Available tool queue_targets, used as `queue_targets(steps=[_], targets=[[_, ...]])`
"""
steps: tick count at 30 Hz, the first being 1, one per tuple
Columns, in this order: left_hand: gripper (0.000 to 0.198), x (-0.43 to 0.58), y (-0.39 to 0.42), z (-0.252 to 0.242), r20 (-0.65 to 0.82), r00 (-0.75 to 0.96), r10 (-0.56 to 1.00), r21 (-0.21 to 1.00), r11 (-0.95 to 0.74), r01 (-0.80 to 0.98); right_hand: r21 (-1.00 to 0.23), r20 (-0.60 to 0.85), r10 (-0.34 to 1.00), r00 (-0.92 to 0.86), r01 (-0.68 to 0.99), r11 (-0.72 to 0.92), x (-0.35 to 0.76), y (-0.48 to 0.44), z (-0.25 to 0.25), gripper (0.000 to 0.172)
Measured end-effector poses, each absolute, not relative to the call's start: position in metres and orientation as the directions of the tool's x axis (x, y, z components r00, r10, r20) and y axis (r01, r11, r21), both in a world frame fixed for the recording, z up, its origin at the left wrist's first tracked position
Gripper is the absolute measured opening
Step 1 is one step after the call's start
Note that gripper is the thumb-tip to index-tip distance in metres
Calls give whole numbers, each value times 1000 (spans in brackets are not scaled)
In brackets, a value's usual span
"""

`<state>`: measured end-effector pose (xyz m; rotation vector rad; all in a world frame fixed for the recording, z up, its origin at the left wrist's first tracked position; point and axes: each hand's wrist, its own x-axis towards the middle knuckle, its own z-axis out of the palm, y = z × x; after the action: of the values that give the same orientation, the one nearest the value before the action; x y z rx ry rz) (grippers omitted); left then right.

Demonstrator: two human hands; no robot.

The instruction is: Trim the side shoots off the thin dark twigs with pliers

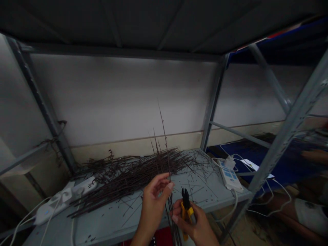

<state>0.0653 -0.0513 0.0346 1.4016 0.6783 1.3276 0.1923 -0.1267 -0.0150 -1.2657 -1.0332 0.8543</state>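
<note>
**Yellow-handled side cutters point(186, 208) beside thin dark twigs point(164, 150) at a gray steel shelf point(102, 229)**

Nearest, over the front edge of the shelf, the right hand point(192, 222) is closed around the yellow handles of the cutters, its fingers wrapped firmly, with the black tips pointing up. The left hand point(153, 201) is just left of it, half curled, thumb and fingers bent toward the upright bunch of twigs. The bunch stands right against that thumb, rising well above the hand and running down past the shelf's front edge. Whether the hand pinches the twigs or they only pass beside it, I cannot tell. The cutter tips sit just right of the bunch.

Farther back on the shelf, a long loose pile of dark twigs point(128, 181) lies across the middle, with short bits scattered over the gray metal toward its right end. Left of the pile, a white power strip point(77, 191) rests near the shelf's edge, with white cables trailing off the front. Toward the shelf's right end sits a white power strip with blue buttons point(229, 174). Past the right end lies a blue surface point(230, 153) with a white sheet point(252, 167) on it. Behind the shelf rises a white wall with a cream lower band point(123, 99).
</note>
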Motion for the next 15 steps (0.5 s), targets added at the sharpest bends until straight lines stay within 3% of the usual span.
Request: queue_targets(steps=[8, 12, 15], targets=[[42, 66, -50, 33, 351, 275, 895, 901, -243, -360, -989, 146, 898, 415, 79, 124, 201, -125, -20, 57], [47, 65, -51, 32, 345, 264, 901, 891, -225, -394, -971, 172, 895, 413, 226, 82, 222, -124, -12, 48], [47, 65, -51, 30, 335, 253, 908, 897, -224, -382, -882, 316, 876, 364, 452, 131, 234, -123, 10, 35]])
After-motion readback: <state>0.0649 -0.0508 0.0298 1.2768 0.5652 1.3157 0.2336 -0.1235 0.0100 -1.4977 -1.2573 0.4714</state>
